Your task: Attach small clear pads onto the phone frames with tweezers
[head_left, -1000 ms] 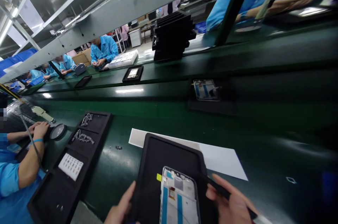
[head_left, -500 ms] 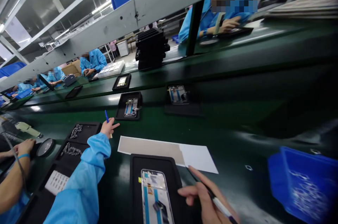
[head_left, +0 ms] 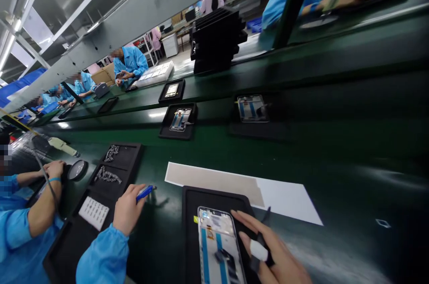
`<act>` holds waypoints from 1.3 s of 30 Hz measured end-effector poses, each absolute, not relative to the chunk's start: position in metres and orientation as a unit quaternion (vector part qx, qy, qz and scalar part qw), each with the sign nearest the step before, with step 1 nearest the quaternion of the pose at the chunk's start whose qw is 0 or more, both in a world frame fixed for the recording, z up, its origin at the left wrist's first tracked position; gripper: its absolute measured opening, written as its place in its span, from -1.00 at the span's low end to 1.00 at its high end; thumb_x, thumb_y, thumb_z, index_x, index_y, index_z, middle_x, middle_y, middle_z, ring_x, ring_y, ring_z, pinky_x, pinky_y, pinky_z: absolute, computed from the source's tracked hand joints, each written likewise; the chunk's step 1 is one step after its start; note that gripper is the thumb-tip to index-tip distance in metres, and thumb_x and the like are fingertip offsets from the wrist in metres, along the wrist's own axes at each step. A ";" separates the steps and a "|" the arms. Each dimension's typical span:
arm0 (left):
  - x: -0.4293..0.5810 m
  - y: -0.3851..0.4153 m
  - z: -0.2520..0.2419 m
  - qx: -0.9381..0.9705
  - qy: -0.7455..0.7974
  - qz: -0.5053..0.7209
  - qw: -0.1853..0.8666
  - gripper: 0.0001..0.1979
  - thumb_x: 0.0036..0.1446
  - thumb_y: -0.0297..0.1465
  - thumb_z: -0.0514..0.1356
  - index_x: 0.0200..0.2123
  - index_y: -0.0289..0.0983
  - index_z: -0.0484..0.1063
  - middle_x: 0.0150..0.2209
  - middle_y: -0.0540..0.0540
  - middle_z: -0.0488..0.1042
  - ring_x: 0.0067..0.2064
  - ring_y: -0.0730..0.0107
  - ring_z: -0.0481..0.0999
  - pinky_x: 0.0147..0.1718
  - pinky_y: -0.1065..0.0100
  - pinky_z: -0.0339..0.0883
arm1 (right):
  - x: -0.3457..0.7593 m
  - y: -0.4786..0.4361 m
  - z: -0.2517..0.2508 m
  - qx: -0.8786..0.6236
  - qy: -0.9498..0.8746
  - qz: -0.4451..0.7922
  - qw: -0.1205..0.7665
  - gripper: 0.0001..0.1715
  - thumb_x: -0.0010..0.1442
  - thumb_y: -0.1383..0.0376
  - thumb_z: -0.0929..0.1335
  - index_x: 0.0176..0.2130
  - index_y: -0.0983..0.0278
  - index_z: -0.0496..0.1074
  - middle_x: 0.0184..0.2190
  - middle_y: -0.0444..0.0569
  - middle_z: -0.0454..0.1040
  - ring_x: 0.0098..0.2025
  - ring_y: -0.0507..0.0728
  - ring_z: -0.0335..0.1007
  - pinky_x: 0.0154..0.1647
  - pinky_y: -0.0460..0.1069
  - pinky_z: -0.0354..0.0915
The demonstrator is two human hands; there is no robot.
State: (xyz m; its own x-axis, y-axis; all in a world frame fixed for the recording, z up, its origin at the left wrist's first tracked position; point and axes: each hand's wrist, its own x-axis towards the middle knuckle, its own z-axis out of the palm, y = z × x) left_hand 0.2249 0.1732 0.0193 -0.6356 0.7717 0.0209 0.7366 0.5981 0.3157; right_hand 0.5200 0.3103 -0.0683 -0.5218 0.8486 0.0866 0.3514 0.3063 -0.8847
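Black tray (head_left: 191,230) and phone frame (head_left: 217,248) run off the bottom edge.

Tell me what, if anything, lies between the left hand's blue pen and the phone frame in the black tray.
Nothing visible: between the left hand with its blue pen and the phone frame lie only bare green belt and the black tray rim.

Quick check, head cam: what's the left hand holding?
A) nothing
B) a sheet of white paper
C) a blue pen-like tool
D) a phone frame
C: the left hand grips a blue pen-like tool over the green belt, beside the black parts tray, while the phone frame lies in its own black tray by the right hand.
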 end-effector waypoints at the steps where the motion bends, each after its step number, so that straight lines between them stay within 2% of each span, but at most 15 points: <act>1: 0.224 0.170 0.012 0.408 0.902 0.133 0.047 -0.67 0.24 -0.35 0.13 0.06 -0.16 0.45 0.03 -0.10 0.49 -0.06 0.24 0.55 -0.14 0.33 0.40 | 0.518 0.310 -0.069 -0.395 -0.762 0.428 0.284 -0.55 0.30 0.08 0.24 0.11 0.12 0.42 0.09 -0.02 0.49 0.08 0.24 0.47 -0.12 0.04 0.50; 3: 0.223 0.169 0.000 0.392 0.910 0.126 0.040 -0.63 0.21 -0.37 0.17 0.10 -0.17 0.43 0.02 -0.12 0.47 -0.10 0.26 0.56 -0.18 0.34 0.40 | 0.515 0.308 -0.067 -0.392 -0.768 0.412 0.295 -0.56 0.28 0.08 0.24 0.07 0.14 0.43 0.05 0.00 0.51 0.05 0.26 0.47 -0.11 0.08 0.49; 7: 0.222 0.175 -0.012 0.400 0.901 0.154 0.060 -0.70 0.23 -0.36 0.16 0.03 -0.16 0.47 -0.07 -0.09 0.48 -0.09 0.27 0.53 -0.12 0.34 0.39 | 0.511 0.305 -0.061 -0.400 -0.755 0.410 0.319 -0.59 0.28 0.09 0.24 0.03 0.17 0.43 0.01 0.01 0.53 0.04 0.26 0.46 -0.05 0.12 0.42; 10: 0.216 0.180 -0.012 0.401 0.897 0.168 0.079 -0.64 0.21 -0.31 0.19 0.08 -0.16 0.44 -0.11 -0.08 0.46 -0.21 0.33 0.53 -0.15 0.34 0.40 | 0.510 0.303 -0.056 -0.406 -0.750 0.414 0.318 -0.59 0.28 0.07 0.25 0.02 0.18 0.44 -0.01 0.03 0.54 0.02 0.27 0.46 -0.04 0.14 0.40; 13: 0.211 0.185 -0.013 0.394 0.897 0.185 0.083 -0.53 0.18 -0.28 0.22 0.16 -0.16 0.37 -0.12 -0.07 0.44 -0.35 0.41 0.47 -0.20 0.34 0.40 | 0.509 0.302 -0.050 -0.398 -0.771 0.381 0.319 -0.61 0.28 0.06 0.26 -0.03 0.15 0.47 -0.06 0.00 0.57 0.01 0.31 0.46 0.07 0.26 0.34; 16: 0.209 0.193 -0.016 0.395 0.892 0.203 0.082 -0.64 0.19 -0.28 0.20 0.06 -0.14 0.47 -0.13 -0.06 0.42 -0.29 0.39 0.48 -0.18 0.34 0.37 | 0.508 0.303 -0.039 -0.364 -0.799 0.355 0.321 -0.64 0.28 0.07 0.25 -0.06 0.12 0.50 -0.10 -0.03 0.59 0.02 0.33 0.46 0.14 0.32 0.30; 19: 0.212 0.199 -0.016 0.401 0.882 0.232 0.087 -0.77 0.18 -0.30 0.19 -0.13 -0.19 0.56 -0.15 -0.08 0.43 -0.19 0.31 0.49 -0.13 0.33 0.35 | 0.501 0.308 -0.022 -0.330 -0.812 0.366 0.314 -0.67 0.27 0.07 0.28 -0.07 0.09 0.52 -0.10 -0.03 0.60 0.00 0.32 0.49 0.05 0.26 0.39; 22: 0.222 0.200 -0.013 0.421 0.856 0.274 0.122 -0.81 0.16 -0.31 0.19 -0.20 -0.20 0.56 -0.16 -0.08 0.49 -0.13 0.29 0.50 -0.08 0.33 0.34 | 0.483 0.315 -0.008 -0.297 -0.818 0.406 0.277 -0.67 0.27 0.11 0.28 -0.04 0.09 0.50 -0.10 -0.04 0.60 -0.06 0.28 0.53 -0.13 0.15 0.49; 24: 0.232 0.200 -0.010 0.431 0.834 0.300 0.167 -0.80 0.15 -0.30 0.18 -0.21 -0.22 0.54 -0.20 -0.08 0.52 -0.18 0.31 0.51 -0.14 0.35 0.36 | 0.464 0.318 -0.002 -0.266 -0.827 0.427 0.252 -0.65 0.27 0.21 0.26 0.01 0.10 0.47 -0.08 -0.05 0.59 -0.06 0.25 0.54 -0.15 0.10 0.49; 26: 0.241 0.199 -0.006 0.432 0.812 0.318 0.230 -0.76 0.14 -0.26 0.17 -0.22 -0.26 0.52 -0.32 -0.06 0.53 -0.36 0.39 0.49 -0.32 0.39 0.37 | 0.444 0.318 0.000 -0.231 -0.842 0.424 0.241 -0.58 0.22 0.35 0.25 0.04 0.11 0.45 -0.07 -0.05 0.59 -0.05 0.23 0.54 -0.13 0.08 0.48; 28: 0.248 0.198 -0.003 0.427 0.788 0.328 0.298 -0.71 0.11 -0.20 0.19 -0.23 -0.30 0.50 -0.46 0.00 0.47 -0.54 0.49 0.39 -0.48 0.44 0.29 | 0.426 0.315 -0.001 -0.190 -0.859 0.407 0.245 -0.47 0.15 0.47 0.23 0.05 0.13 0.45 -0.08 -0.03 0.59 -0.08 0.22 0.54 -0.12 0.08 0.47; 30: 0.249 0.197 -0.002 0.424 0.763 0.335 0.356 -0.68 0.08 -0.16 0.21 -0.26 -0.32 0.47 -0.57 0.06 0.39 -0.61 0.54 0.33 -0.54 0.47 0.23 | 0.413 0.312 -0.005 -0.149 -0.870 0.395 0.255 -0.40 0.10 0.54 0.22 0.04 0.13 0.47 -0.14 -0.03 0.60 -0.14 0.19 0.55 -0.14 0.06 0.47; 34: 0.245 0.196 0.000 0.418 0.725 0.347 0.424 -0.61 0.05 -0.08 0.19 -0.31 -0.34 0.41 -0.54 0.02 0.41 -0.62 0.58 0.30 -0.58 0.49 0.18 | 0.404 0.307 -0.010 -0.097 -0.862 0.411 0.279 -0.52 0.19 0.50 0.25 0.01 0.13 0.48 -0.19 -0.04 0.61 -0.18 0.17 0.55 -0.13 0.04 0.46; 39: 0.243 0.195 0.002 0.419 0.720 0.335 0.440 -0.53 0.01 -0.01 0.18 -0.30 -0.34 0.42 -0.42 -0.09 0.49 -0.62 0.59 0.30 -0.61 0.49 0.15 | 0.408 0.308 -0.008 -0.079 -0.814 0.496 0.291 -0.69 0.28 0.38 0.26 -0.03 0.17 0.47 -0.16 -0.05 0.60 -0.15 0.14 0.55 -0.12 -0.02 0.43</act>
State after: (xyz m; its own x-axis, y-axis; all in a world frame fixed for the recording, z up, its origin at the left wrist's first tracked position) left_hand 0.2430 0.1952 0.0022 -0.2611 0.8985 -0.3529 0.3092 0.4241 0.8512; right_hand 0.4077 0.3076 -0.0082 -0.8181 0.4168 0.3962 -0.1604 0.4961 -0.8533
